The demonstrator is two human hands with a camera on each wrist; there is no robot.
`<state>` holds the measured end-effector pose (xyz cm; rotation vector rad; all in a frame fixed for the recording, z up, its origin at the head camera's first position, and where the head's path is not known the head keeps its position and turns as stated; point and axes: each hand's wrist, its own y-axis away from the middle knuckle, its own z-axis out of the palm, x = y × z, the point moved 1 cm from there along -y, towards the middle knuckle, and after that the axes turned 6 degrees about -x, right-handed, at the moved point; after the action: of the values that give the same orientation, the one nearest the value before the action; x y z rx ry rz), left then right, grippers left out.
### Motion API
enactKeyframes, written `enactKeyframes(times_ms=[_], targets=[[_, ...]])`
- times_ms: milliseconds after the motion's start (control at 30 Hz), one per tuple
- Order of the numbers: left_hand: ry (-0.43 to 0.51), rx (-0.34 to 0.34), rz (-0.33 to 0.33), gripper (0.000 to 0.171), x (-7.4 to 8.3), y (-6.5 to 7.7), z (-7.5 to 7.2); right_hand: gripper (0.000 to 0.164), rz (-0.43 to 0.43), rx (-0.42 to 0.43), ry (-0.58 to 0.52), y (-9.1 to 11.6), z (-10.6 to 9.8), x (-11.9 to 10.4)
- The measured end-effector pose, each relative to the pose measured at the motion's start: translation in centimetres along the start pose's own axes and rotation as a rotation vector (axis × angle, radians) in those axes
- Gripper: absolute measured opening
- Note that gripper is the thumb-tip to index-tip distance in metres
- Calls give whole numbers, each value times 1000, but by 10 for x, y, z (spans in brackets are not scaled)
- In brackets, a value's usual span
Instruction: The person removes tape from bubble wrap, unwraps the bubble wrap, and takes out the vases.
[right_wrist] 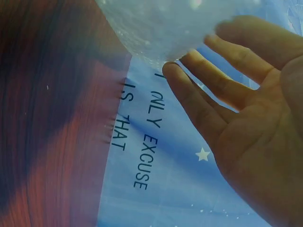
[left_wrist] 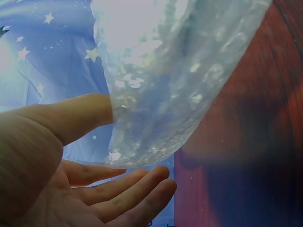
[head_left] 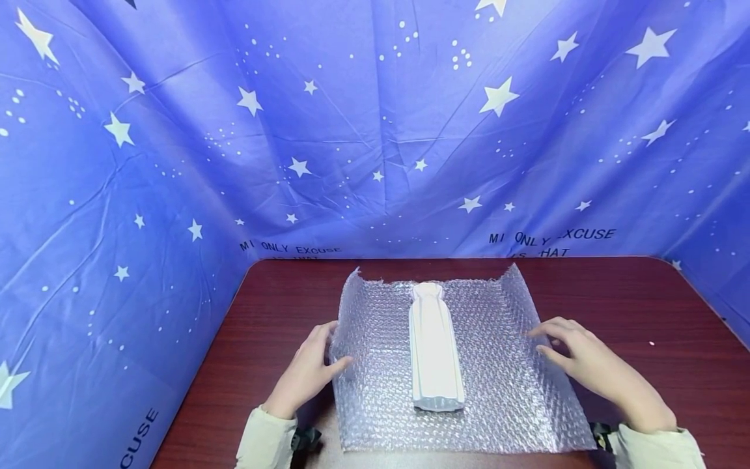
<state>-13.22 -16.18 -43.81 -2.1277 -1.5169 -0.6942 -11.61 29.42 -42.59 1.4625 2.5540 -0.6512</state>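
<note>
A white vase with a ridged body and a narrowed neck lies on a sheet of clear bubble wrap, its neck toward the back. Both side edges of the sheet curl upward. My left hand is at the left edge, with the bubble wrap between its thumb and its loosely straight fingers. At the right edge, my right hand touches the raised side with spread, slightly bent fingertips. Neither wrist view shows the vase.
A dark red wooden table lies under the sheet. Blue cloth with white stars and black lettering hangs behind and at both sides. A tiny white speck sits on the table at the right.
</note>
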Motion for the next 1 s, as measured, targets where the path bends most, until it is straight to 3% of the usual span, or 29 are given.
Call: enactKeyframes(times_ms=[167, 667, 867, 1000], targets=[[-18, -13, -26, 67, -4, 1, -1, 26, 41, -43, -5, 4, -2, 4], [29, -7, -94, 76, -16, 8, -7, 25, 54, -40, -25, 12, -6, 15], [84, 26, -99, 80, -18, 10, -12, 24, 87, -56, -24, 16, -8, 16], [41, 54, -102, 79, -18, 12, -17, 25, 96, -52, -10, 17, -11, 16]])
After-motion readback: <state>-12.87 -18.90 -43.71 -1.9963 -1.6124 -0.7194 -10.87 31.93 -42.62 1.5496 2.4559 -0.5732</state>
